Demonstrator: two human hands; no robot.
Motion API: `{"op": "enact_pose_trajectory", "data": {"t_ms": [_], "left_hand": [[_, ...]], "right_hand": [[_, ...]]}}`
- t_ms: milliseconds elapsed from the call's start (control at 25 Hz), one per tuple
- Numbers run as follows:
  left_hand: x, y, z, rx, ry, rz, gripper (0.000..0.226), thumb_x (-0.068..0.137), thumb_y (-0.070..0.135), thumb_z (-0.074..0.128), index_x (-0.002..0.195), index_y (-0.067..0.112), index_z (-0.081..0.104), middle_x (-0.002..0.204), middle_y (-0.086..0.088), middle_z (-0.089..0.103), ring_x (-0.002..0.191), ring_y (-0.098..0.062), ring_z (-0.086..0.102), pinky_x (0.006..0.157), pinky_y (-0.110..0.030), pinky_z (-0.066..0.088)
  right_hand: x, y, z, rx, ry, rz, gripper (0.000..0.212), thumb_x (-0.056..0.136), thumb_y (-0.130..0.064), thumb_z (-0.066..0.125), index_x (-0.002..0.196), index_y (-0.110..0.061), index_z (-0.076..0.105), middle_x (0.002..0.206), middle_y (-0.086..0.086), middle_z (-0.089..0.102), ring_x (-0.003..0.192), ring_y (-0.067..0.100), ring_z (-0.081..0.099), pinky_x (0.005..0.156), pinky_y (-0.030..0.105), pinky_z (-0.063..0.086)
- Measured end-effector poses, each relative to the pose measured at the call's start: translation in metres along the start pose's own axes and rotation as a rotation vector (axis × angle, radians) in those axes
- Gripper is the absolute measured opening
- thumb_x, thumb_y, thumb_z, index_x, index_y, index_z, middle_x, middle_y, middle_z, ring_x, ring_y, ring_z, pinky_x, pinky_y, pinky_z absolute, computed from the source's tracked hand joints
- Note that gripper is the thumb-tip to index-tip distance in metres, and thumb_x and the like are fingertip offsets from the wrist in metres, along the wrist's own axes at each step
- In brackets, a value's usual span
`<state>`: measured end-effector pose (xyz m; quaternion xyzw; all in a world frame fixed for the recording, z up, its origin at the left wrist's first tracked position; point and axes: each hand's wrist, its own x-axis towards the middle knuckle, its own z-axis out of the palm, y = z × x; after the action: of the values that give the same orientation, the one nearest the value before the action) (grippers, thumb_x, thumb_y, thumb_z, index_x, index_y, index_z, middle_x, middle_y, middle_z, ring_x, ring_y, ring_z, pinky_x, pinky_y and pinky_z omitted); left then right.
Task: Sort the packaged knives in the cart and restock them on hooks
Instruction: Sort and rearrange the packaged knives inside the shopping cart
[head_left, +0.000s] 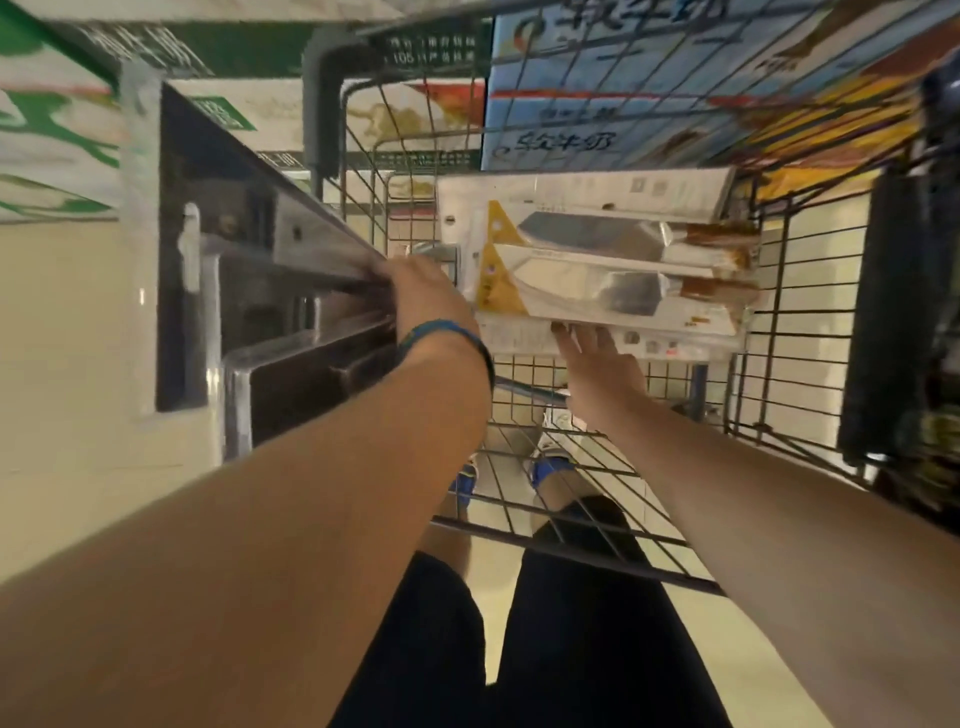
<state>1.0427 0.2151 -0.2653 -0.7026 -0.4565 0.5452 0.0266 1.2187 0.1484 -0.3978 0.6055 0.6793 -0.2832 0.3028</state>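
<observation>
Left hand (431, 296), right hand (597, 364) apparently against blurred knife packs (597, 270); fingers hidden, grip unclear.

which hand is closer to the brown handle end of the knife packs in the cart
Right. The right hand touches the near edge of the packaged knives, partway toward the brown handles. The left hand is at the opposite end, by the yellow cards.

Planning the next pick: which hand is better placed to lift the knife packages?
Right, probably: the right hand touches the knife packages at their near edge, fingers straight; the left hand is off at their left end.
</observation>
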Motion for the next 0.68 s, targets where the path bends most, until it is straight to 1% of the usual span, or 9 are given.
{"op": "enact_pose_trajectory", "data": {"t_ms": [80,160,240,360,440,520,600,640,680], "left_hand": [[-0.002,0.008,0.004,-0.008,-0.015,0.012,0.039,0.099,0.016,0.043,0.136,0.004,0.047,0.131,-0.026,0.048,0.115,-0.043,0.046,0.094,-0.058,0.041],[-0.004,0.009,0.006,-0.046,-0.026,0.020,0.040,0.098,0.018,0.043,0.136,0.005,0.048,0.129,-0.025,0.048,0.114,-0.042,0.047,0.091,-0.056,0.042],[-0.002,0.010,0.011,-0.063,0.008,0.045,0.046,0.099,0.026,0.044,0.142,0.008,0.042,0.135,-0.026,0.045,0.122,-0.044,0.043,0.098,-0.060,0.037],[0.003,0.018,0.024,-0.054,0.074,0.068,0.070,0.097,0.045,0.045,0.150,0.007,0.021,0.150,-0.030,0.030,0.138,-0.050,0.026,0.108,-0.069,0.019],[0.010,0.027,0.027,-0.066,0.080,0.029,0.072,0.097,0.044,0.046,0.151,0.006,0.017,0.153,-0.031,0.024,0.140,-0.053,0.022,0.109,-0.071,0.016],[0.016,0.031,0.026,-0.061,0.034,-0.003,0.070,0.098,0.039,0.045,0.152,0.006,0.016,0.154,-0.032,0.023,0.140,-0.055,0.021,0.108,-0.072,0.016],[0.018,0.033,0.025,-0.028,0.031,0.030,0.066,0.100,0.036,0.039,0.153,0.004,0.016,0.156,-0.030,0.020,0.142,-0.053,0.018,0.110,-0.071,0.014],[0.019,0.035,0.025,-0.039,0.075,0.080,0.064,0.099,0.035,0.037,0.152,0.004,0.019,0.156,-0.028,0.020,0.143,-0.050,0.017,0.111,-0.069,0.013],[0.019,0.039,0.025,-0.083,0.129,0.167,0.060,0.098,0.033,0.039,0.150,0.005,0.027,0.155,-0.025,0.025,0.143,-0.046,0.021,0.112,-0.066,0.016]], "right_hand": [[0.005,-0.005,0.004,-0.068,0.065,0.048,0.091,0.086,-0.005,0.065,0.158,-0.022,0.011,0.161,0.011,0.022,0.147,0.033,0.027,0.092,0.049,0.052],[0.010,-0.010,0.002,-0.110,0.134,0.080,0.084,0.087,-0.007,0.065,0.155,-0.017,0.016,0.153,0.015,0.035,0.138,0.033,0.039,0.085,0.045,0.054],[0.011,-0.006,-0.001,-0.153,0.203,0.041,0.071,0.092,-0.009,0.061,0.152,-0.013,0.023,0.142,0.016,0.047,0.128,0.032,0.049,0.082,0.045,0.055],[0.010,0.011,0.000,-0.276,0.286,-0.071,0.049,0.102,-0.014,0.045,0.149,-0.010,0.033,0.134,0.011,0.056,0.122,0.026,0.056,0.081,0.043,0.056],[0.011,0.017,-0.002,-0.364,0.319,-0.100,0.044,0.103,-0.015,0.042,0.147,-0.011,0.040,0.133,0.007,0.059,0.120,0.021,0.059,0.081,0.040,0.058],[0.012,0.013,-0.005,-0.325,0.303,-0.084,0.042,0.101,-0.013,0.047,0.143,-0.010,0.044,0.130,0.007,0.061,0.116,0.022,0.062,0.075,0.039,0.058],[0.009,0.006,-0.012,-0.216,0.282,-0.048,0.036,0.099,-0.013,0.054,0.134,-0.012,0.052,0.117,0.005,0.067,0.104,0.023,0.065,0.065,0.037,0.052],[0.004,0.004,-0.017,-0.162,0.279,-0.033,0.030,0.098,-0.013,0.055,0.128,-0.015,0.057,0.104,0.003,0.068,0.094,0.022,0.066,0.062,0.036,0.047],[-0.003,0.002,-0.021,-0.131,0.269,-0.033,0.024,0.098,-0.014,0.055,0.120,-0.018,0.062,0.089,0.000,0.065,0.083,0.022,0.062,0.061,0.035,0.042]]}}
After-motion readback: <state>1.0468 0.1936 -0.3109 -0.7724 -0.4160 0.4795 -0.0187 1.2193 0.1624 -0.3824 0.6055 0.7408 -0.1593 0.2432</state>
